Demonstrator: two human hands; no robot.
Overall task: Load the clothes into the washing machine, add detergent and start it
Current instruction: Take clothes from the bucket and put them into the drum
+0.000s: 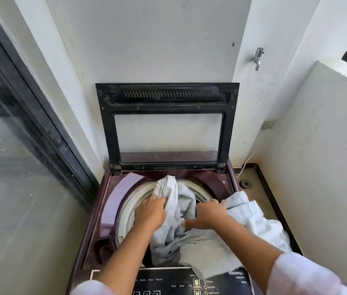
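White-walled balcony nook, glass door (8, 145) left of the washing machine (108, 209), tap (256, 57) on the wall above and right of it. Lid (167, 96) stands up against the wall. Clothes (174, 237), a pale grey-white bundle, sit half in the machine's drum opening. One part trails over the machine's right edge and a flap lies on the control panel (168, 282) at its front. Left hand (150, 212) grips a bunched end over the opening's left rear. Right hand (207, 213) has its fingers curled into a fold at the opening's right side, thumb out. Step in hand, I'd say: stuffing the load. To do it well, push the bunched end down first, then draw the trailing part and front flap inside the rim, loose, nothing left under the lid line. No detergent in sight.
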